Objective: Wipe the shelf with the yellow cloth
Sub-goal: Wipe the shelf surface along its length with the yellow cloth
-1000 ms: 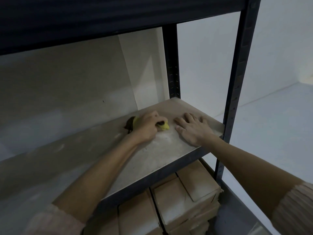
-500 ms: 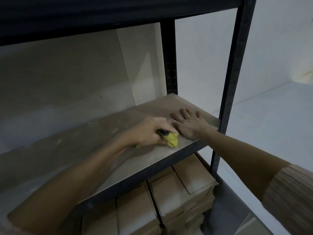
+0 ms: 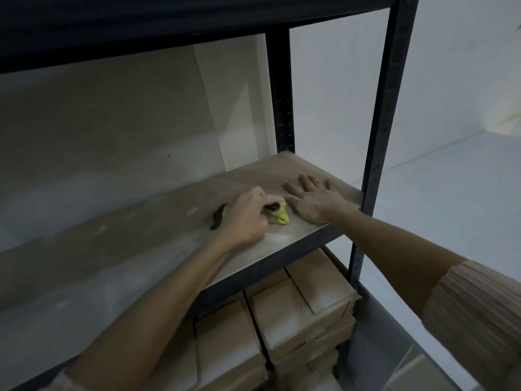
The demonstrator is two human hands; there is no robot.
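While the dim light flattens everything, the shelf (image 3: pixel 141 249) runs from nine o'clock across to three, a pale dusty board in a dark metal frame. Left forearm comes up from seven o'clock, and the left hand (image 3: pixel 248 218) sits knuckles-up near the middle of the board, fingers curled tight around the yellow cloth (image 3: pixel 280 214). That grip is clenched on the cloth, pressing it onto the board; a yellow bunch pokes out at the hand's three o'clock side and a dark strip trails out at its nine o'clock. Just beside it, at three o'clock, the right hand (image 3: pixel 317 200) lies flat on the shelf, fingers spread and pointing toward eleven, palm down, holding nothing, near the front right corner. Its fingers almost meet the cloth; contact is hard to tell. Right sleeve (image 3: pixel 479 320), ribbed and beige, enters at four o'clock. Below the shelf, at six o'clock, cardboard boxes (image 3: pixel 298 314) are stacked.
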